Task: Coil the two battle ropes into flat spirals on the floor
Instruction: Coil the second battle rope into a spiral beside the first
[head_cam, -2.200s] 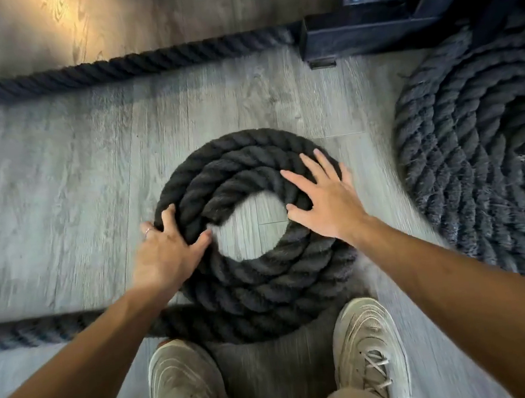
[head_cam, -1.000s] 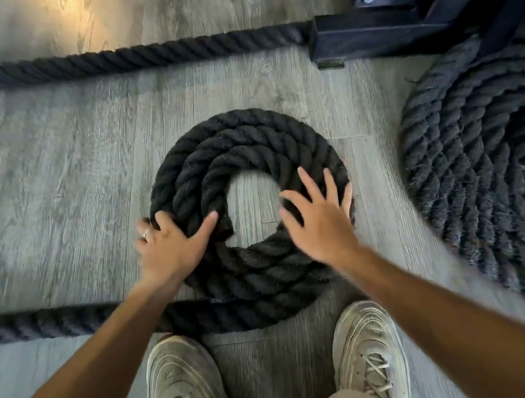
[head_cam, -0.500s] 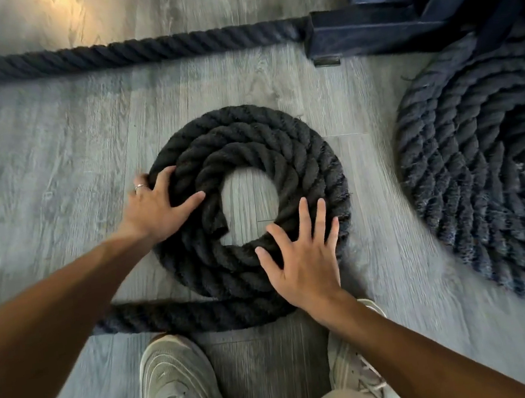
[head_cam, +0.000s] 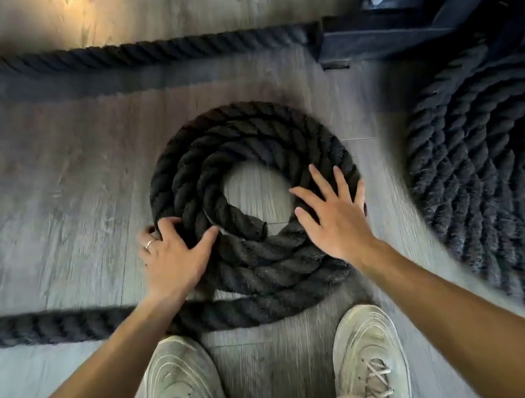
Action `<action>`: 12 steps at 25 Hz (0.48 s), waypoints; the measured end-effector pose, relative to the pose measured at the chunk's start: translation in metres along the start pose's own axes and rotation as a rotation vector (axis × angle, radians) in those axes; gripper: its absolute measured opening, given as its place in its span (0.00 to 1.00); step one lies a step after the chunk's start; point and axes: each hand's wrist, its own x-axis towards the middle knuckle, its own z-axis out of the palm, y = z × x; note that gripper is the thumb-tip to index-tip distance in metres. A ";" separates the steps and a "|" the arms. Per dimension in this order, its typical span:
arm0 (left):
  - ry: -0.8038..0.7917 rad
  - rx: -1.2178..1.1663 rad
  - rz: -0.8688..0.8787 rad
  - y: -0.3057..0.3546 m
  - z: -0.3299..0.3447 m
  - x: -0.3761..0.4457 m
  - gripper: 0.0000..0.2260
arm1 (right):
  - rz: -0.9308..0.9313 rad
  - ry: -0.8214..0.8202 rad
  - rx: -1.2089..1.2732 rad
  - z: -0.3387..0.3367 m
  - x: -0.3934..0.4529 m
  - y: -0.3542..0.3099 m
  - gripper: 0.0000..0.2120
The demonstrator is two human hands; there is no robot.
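Coiling a battle rope on a grey wood floor, one spiral part wound and one beside it already large.

At the floor's left edge a loose rope tail (head_cam: 50,327) runs in toward my feet and feeds the near side of the small coil (head_cam: 249,154), so I judge plenty of rope is left to wind. My left hand (head_cam: 173,258) lies flat on the coil's near-left rim, fingers spread and closed on nothing; my right hand (head_cam: 335,220) presses open-palmed on its right side, the two well apart. The coil shows about three turns around an open centre, where the rope's inner end (head_cam: 240,221) sits. Toward the floor's right edge lies a wider coil (head_cam: 465,156) of many turns, partly cut off, seemingly nearer done. Another straight rope length (head_cam: 127,54) crosses the far floor to a black machine base (head_cam: 399,32).
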 end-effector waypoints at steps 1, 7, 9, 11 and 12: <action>0.029 0.007 0.043 0.002 -0.004 0.011 0.34 | 0.066 0.063 -0.007 0.013 -0.016 -0.016 0.26; -0.111 0.213 0.236 0.028 -0.025 0.077 0.34 | 0.130 0.201 -0.015 0.043 -0.061 -0.055 0.24; -0.129 0.279 0.223 0.029 -0.026 0.084 0.35 | 0.124 0.215 -0.016 0.043 -0.060 -0.054 0.23; -0.133 0.271 0.198 0.030 -0.027 0.084 0.36 | 0.106 0.230 -0.004 0.045 -0.059 -0.052 0.23; -0.134 0.257 0.173 0.031 -0.028 0.083 0.37 | 0.086 0.229 0.007 0.044 -0.057 -0.048 0.23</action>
